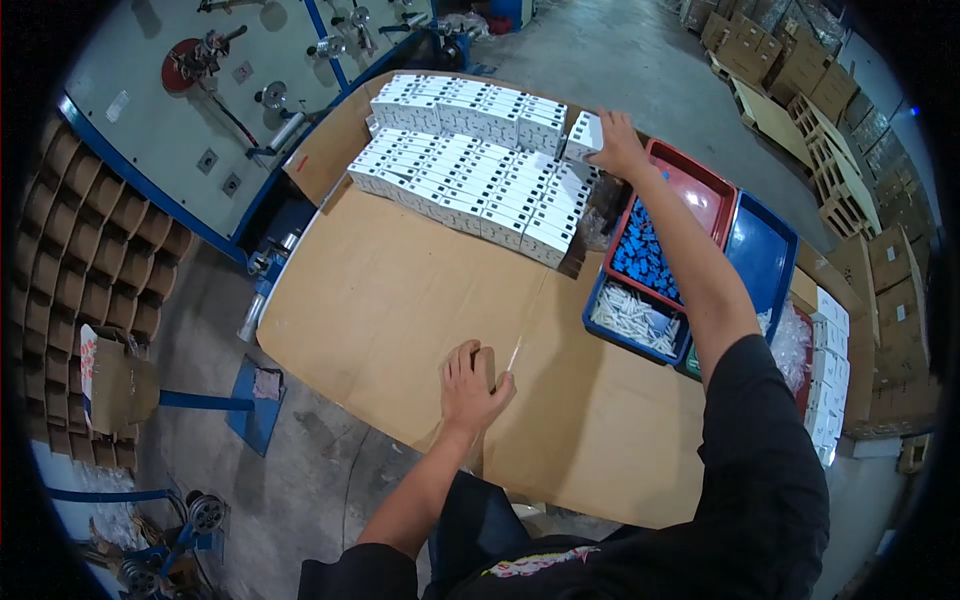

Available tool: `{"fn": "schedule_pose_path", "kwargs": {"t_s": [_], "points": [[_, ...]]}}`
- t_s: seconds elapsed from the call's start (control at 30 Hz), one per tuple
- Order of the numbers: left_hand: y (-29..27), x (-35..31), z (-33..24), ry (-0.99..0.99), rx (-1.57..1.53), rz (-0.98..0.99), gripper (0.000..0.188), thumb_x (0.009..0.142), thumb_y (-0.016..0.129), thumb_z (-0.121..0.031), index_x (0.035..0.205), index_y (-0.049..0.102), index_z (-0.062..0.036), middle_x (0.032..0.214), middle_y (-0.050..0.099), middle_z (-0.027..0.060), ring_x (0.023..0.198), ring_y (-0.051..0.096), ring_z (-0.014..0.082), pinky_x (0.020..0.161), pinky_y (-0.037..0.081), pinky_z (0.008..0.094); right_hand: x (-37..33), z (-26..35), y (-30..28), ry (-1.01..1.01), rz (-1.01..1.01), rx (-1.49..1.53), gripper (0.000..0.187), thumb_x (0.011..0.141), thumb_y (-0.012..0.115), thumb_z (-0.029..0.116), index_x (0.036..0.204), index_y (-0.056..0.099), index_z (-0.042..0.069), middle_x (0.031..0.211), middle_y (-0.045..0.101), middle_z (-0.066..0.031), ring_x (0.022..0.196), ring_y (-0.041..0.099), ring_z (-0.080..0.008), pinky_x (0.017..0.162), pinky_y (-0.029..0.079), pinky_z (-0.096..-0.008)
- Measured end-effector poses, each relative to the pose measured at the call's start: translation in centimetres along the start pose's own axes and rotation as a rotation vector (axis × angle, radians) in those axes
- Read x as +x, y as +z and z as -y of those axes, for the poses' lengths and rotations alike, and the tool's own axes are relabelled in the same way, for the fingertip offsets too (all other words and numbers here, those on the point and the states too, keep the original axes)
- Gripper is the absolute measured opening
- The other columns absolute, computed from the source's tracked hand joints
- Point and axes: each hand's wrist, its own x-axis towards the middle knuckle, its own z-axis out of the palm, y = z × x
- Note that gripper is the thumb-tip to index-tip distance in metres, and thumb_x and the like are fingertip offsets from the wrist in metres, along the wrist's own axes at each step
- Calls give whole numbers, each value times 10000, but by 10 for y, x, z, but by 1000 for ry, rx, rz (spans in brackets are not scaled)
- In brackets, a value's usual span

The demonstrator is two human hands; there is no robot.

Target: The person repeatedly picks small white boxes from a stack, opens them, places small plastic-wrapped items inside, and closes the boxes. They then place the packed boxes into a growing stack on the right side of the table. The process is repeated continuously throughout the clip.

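Note:
Small white boxes with dark square marks stand in tight rows at the far side of a cardboard-covered table. More white boxes form a higher layer behind them. My right arm reaches far forward, and my right hand grips a white box at the right end of that back layer, with its fingers partly hidden behind the box. Near the front edge, my left hand rests on the cardboard, fingers loosely bent and thumb apart. Beside its fingers is a narrow brown piece, whose kind I cannot make out.
Right of the boxes, a red tray holds small blue parts; a blue tray holds white plugs. Another blue tray lies beyond my right arm. Machinery stands at left, cardboard cartons at right.

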Motion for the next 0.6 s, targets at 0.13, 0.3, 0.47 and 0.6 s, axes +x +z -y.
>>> {"fn": "schedule_pose_path", "kwargs": {"t_s": [0.13, 0.3, 0.47, 0.6], "points": [[-5, -6, 3, -43, 12, 36, 556, 883, 720, -415, 1302, 600, -71, 1411, 509, 167, 1383, 428, 359, 1155, 335, 514, -57, 57, -66, -63, -32, 138, 924, 612, 891, 194, 1435, 523, -5, 1295, 540, -228, 1253, 499, -439, 1078, 455, -487], [9, -14, 15, 17, 49, -36, 600, 905, 709, -448, 1328, 582, -42, 1411, 530, 175, 1362, 459, 365, 1152, 342, 514, -214, 179, -129, -1, 43, 556, 823, 663, 847, 89, 1390, 482, -36, 1306, 530, -247, 1259, 501, -474, 1135, 411, -492], [17, -13, 25, 96, -102, -81, 721, 940, 683, -510, 1428, 526, -3, 1471, 518, 214, 1380, 476, 399, 1155, 356, 526, -371, 266, -123, 240, 143, 565, 868, 700, 867, 130, 1453, 455, 3, 1375, 552, -239, 1276, 532, -456, 1110, 442, -508], [18, -31, 12, 227, -359, -87, 938, 892, 745, -569, 1546, 413, 16, 1505, 501, 266, 1381, 483, 445, 1155, 369, 545, -416, 297, -125, 172, 119, 384, 852, 710, 792, 44, 1491, 453, 34, 1439, 510, -207, 1348, 492, -422, 1155, 410, -509]]}}
